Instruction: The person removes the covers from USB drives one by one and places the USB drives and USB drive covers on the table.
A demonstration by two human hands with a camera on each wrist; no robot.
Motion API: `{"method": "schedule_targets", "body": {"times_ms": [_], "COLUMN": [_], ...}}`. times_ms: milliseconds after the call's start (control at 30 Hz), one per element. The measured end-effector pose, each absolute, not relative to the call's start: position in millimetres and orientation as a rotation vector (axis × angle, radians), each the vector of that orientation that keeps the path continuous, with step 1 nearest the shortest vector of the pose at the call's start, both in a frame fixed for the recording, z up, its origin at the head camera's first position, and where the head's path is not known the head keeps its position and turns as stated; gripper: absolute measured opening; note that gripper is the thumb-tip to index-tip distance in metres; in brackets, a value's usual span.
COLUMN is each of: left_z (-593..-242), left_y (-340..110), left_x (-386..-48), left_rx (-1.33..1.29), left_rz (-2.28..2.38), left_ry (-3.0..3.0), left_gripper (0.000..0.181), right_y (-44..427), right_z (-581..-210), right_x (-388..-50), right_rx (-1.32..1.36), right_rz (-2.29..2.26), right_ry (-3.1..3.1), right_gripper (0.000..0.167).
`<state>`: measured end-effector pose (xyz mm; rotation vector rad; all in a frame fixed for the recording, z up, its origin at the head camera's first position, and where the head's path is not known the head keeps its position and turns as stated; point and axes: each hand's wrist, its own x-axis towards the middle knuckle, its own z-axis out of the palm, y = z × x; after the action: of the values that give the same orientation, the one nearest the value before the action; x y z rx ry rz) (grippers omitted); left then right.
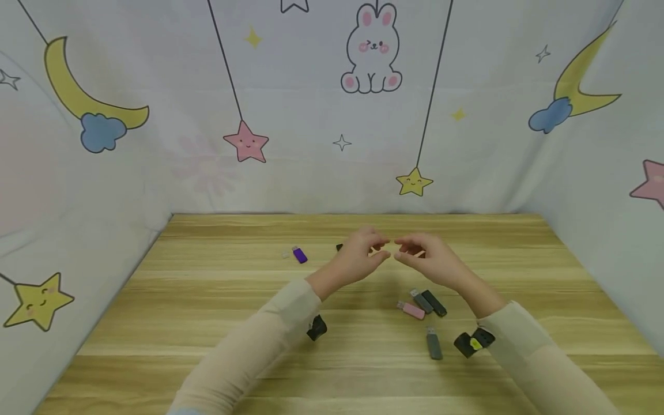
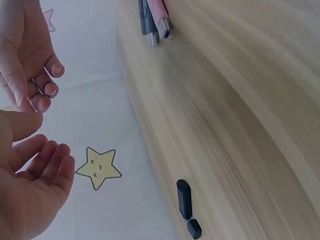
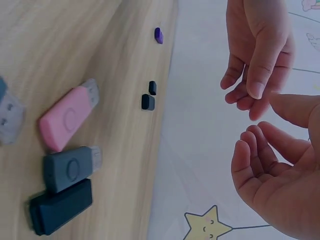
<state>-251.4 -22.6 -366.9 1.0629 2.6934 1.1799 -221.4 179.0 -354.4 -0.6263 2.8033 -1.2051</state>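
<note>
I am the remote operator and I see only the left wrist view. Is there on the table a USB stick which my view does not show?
Observer: Yes, the head view shows a purple USB stick on the far half of the table, left of the middle.
Operator: Thank you. Does something lie next to it?
Observer: A small pale piece lies just to its left, apart from it; it is too small to tell what it is.
Operator: And I see a pink USB stick at the top. Is there one more stick around it, outside my view?
Observer: Yes, a gray USB stick lies by itself, below the pink one in the head view.
</note>
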Motion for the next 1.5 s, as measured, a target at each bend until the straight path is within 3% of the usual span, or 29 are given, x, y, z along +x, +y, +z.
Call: {"method": "schedule_targets", "body": {"times_ms": [767, 1500], "left_z": [-396, -415], "left_y": [-6, 9], "left_x": [-232, -231], "left_rx": [1.108, 0.968], "left_rz": [1.051, 0.936], "left_ry": [2.572, 2.441], "left_gripper": [0.027, 0.03], "right_y": [193, 198], "right_z": [-393, -409], "right_x": [-189, -183], "right_rx": [-0.579, -0.568], "right_rz": [-1.214, -1.189], "right_ry": [2.703, 2.549], "right_gripper": [0.033, 0.042]}}
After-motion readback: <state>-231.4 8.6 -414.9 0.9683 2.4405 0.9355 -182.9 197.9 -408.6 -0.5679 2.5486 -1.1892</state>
